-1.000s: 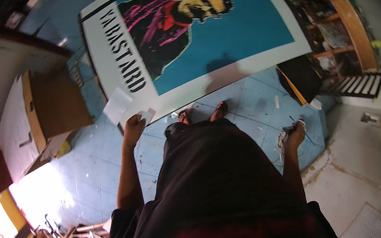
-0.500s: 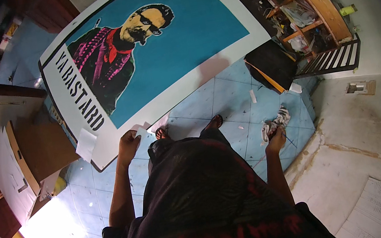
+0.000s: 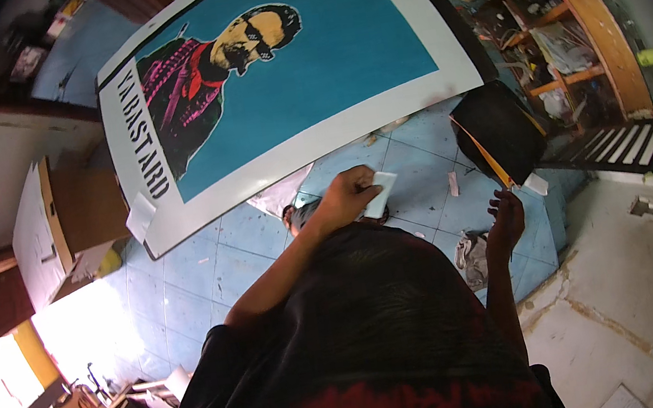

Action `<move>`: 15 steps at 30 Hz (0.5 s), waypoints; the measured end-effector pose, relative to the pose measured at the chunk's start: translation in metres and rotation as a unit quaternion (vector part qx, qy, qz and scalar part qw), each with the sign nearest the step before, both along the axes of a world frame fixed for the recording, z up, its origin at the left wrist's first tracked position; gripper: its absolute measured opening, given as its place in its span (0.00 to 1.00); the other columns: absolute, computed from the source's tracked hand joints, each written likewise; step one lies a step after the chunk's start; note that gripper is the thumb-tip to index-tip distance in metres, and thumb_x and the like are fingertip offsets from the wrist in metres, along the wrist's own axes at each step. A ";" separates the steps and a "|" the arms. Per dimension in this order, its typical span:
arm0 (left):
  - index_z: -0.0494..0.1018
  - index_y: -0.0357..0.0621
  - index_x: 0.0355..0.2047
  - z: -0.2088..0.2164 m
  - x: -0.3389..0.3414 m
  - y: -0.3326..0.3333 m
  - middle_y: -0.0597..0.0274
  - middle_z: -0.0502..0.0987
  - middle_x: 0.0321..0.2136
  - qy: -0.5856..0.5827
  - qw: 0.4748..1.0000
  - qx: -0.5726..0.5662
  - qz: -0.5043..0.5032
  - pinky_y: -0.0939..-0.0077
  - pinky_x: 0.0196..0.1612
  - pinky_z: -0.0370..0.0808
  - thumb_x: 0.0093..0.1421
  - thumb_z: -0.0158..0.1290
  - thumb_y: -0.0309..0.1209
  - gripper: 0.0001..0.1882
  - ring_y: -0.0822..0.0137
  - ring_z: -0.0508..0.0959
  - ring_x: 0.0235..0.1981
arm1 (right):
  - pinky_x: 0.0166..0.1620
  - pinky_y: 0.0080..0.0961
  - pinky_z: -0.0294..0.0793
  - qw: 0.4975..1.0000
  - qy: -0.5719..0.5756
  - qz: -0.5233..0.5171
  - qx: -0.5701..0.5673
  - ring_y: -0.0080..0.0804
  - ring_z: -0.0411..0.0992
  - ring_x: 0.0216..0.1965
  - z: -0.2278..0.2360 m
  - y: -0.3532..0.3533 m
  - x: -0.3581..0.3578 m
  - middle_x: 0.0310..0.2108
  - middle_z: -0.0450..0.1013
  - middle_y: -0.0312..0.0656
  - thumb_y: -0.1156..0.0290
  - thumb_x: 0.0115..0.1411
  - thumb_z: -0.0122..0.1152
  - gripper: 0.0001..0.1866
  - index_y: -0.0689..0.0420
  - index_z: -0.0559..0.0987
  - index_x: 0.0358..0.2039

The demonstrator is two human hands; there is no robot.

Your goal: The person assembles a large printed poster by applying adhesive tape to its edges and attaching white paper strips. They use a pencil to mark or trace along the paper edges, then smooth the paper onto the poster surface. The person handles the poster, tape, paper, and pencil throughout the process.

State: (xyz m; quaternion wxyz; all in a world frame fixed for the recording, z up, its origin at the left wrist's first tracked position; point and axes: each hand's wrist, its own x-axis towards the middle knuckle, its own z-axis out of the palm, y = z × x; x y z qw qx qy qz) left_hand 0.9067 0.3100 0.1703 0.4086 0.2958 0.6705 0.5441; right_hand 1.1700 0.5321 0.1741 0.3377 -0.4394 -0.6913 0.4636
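Note:
My left hand [image 3: 348, 198] is closed on a small white card [image 3: 381, 193], held in front of my body near the poster's lower edge. My right hand [image 3: 506, 221] is raised on the right with its fingers loosely apart and nothing visible in them. Just left of that wrist is a crumpled grey-and-white rag [image 3: 471, 249], apart from the fingers; whether it lies on the floor or is falling I cannot tell. Ahead lies a large poster [image 3: 353, 39] with a teal ground, a stencilled figure in sunglasses and a white border. A white paper piece [image 3: 142, 216] sticks at its near left corner.
A black folder-like bag [image 3: 497, 128] with an orange edge stands at the right, below a wooden shelf [image 3: 583, 30] full of odds and ends. A brown cabinet [image 3: 85, 200] stands on the left. Paper scraps dot the blue tiled floor [image 3: 257, 248].
My left hand has moved right with the white card, away from the poster's corner. My right hand has let go of the rag and risen.

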 end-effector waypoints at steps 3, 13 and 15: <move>0.70 0.37 0.33 0.010 0.010 0.026 0.71 0.67 0.23 -0.063 0.997 0.046 0.012 0.79 0.30 0.66 0.61 0.59 0.25 0.07 0.79 0.65 0.26 | 0.41 0.27 0.75 0.998 -0.009 0.050 0.023 0.30 0.74 0.38 0.009 0.014 -0.019 0.45 0.76 0.43 0.65 0.68 0.52 0.14 0.62 0.76 0.46; 0.76 0.38 0.35 0.015 -0.005 0.061 0.67 0.78 0.27 -0.123 0.988 0.062 0.065 0.79 0.32 0.71 0.60 0.60 0.26 0.06 0.78 0.75 0.30 | 0.46 0.29 0.73 0.981 0.000 0.190 -0.044 0.31 0.74 0.43 0.020 -0.004 -0.104 0.42 0.75 0.44 0.76 0.59 0.60 0.16 0.61 0.76 0.49; 0.76 0.37 0.36 0.010 -0.015 0.068 0.65 0.79 0.28 -0.126 0.987 0.090 0.053 0.78 0.33 0.72 0.60 0.59 0.26 0.06 0.77 0.76 0.31 | 0.46 0.29 0.74 0.975 0.005 0.220 -0.039 0.32 0.74 0.43 0.022 -0.004 -0.121 0.42 0.75 0.45 0.75 0.59 0.61 0.17 0.61 0.76 0.50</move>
